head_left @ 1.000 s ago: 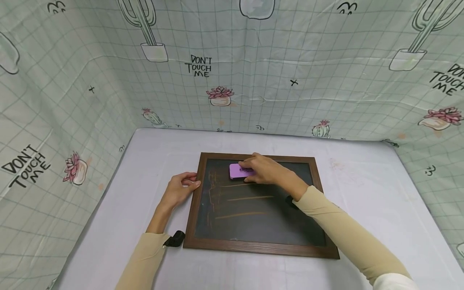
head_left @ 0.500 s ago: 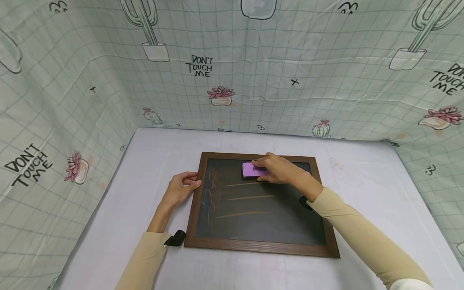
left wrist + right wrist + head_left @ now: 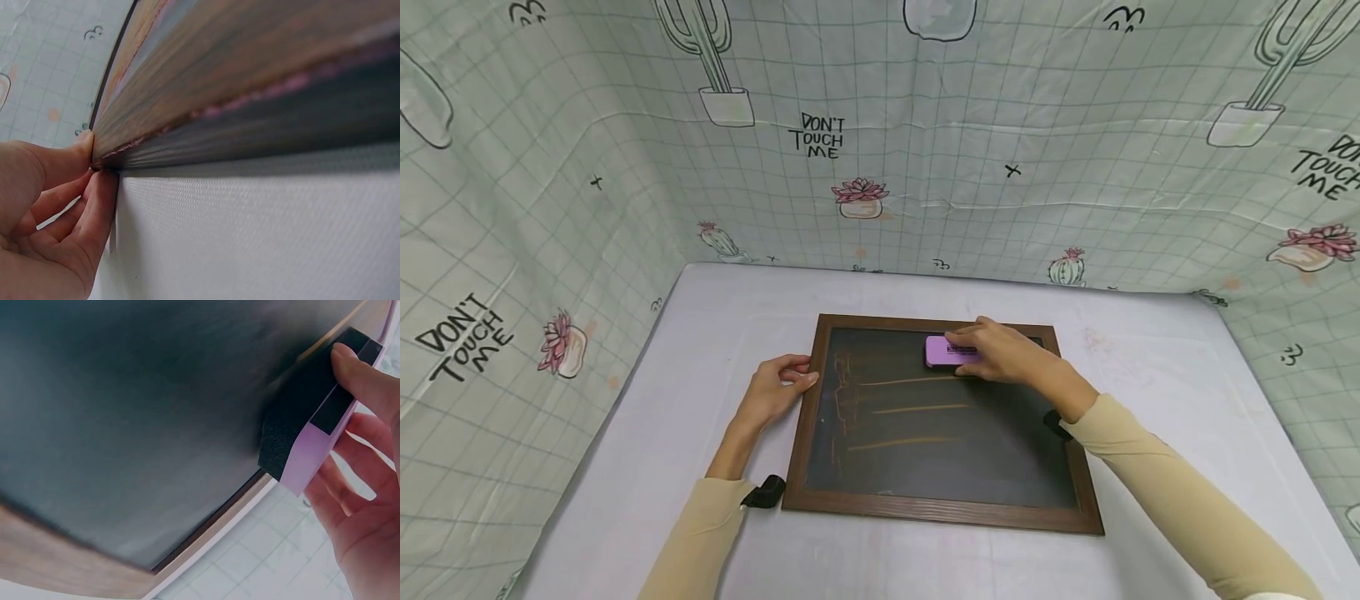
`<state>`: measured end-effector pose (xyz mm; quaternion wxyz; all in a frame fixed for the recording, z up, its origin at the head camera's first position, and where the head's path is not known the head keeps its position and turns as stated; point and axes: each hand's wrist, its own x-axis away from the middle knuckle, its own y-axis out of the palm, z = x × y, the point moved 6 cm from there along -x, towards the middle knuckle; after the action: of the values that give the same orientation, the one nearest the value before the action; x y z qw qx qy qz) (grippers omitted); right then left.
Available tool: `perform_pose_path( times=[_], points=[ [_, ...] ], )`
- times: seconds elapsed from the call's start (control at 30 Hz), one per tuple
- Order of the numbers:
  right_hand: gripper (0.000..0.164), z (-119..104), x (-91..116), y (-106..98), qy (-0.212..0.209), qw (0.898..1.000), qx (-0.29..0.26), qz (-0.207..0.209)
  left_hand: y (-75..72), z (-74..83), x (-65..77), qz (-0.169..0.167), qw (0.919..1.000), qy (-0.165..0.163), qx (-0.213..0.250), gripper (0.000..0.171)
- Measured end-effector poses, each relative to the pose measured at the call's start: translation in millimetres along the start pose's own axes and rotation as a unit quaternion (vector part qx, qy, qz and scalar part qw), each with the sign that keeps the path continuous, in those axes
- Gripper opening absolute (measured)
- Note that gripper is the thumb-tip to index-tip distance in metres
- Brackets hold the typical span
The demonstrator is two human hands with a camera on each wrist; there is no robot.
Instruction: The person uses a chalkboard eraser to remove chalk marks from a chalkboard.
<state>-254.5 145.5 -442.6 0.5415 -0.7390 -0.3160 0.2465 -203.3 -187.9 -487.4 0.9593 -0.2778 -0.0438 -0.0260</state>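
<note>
A framed chalkboard lies on the table, its dark surface marked with orange chalk lines and scribbles at the left. At its upper part, a purple chalkboard eraser with a black felt underside sits against the surface. My right hand grips that eraser from the right, thumb on its near side, as the right wrist view also shows. The left hand pinches the wooden frame at the board's left edge between thumb and fingers. Part of the eraser is hidden under the right hand.
A white-covered table surrounds the board. Behind and at the sides hangs a grid-patterned cloth with cactus drawings. A black wrist device sits by the left sleeve, close to the frame's lower left corner.
My right hand has slid the eraser rightward along the upper part of the chalkboard. The left hand has kept its place on the frame.
</note>
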Motion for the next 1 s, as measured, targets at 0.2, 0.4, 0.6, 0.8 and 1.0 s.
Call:
perform_pose_path(
  times=[0.2, 0.4, 0.6, 0.8, 1.0],
  points=[
    [0.057, 7.2, 11.3, -3.3, 0.002, 1.000, 0.001, 0.007, -0.2, 0.7, 0.9, 0.000, 1.0000, -0.005, 0.000, 0.040],
    [0.055, 15.7, 23.5, -6.4, -0.006, 1.000, 0.008, 0.021, 0.1, 0.4, 1.3, -0.001, 1.0000, -0.008, -0.003, 0.040],
    [0.054, 26.4, 37.2, -8.9, 0.005, 1.000, 0.005, 0.024, 0.4, 0.4, 2.7, -0.001, 0.9999, -0.011, -0.003, 0.041],
    [0.056, 35.5, 49.9, -12.2, 0.021, 0.999, -0.009, 0.029, 1.2, 1.5, 3.3, -0.002, 1.0000, -0.009, -0.002, 0.041],
    [0.059, 40.4, 58.7, -19.6, 0.025, 0.998, -0.033, 0.055, 0.6, 1.7, 2.6, 0.001, 1.0000, -0.007, -0.002, 0.040]
  ],
)
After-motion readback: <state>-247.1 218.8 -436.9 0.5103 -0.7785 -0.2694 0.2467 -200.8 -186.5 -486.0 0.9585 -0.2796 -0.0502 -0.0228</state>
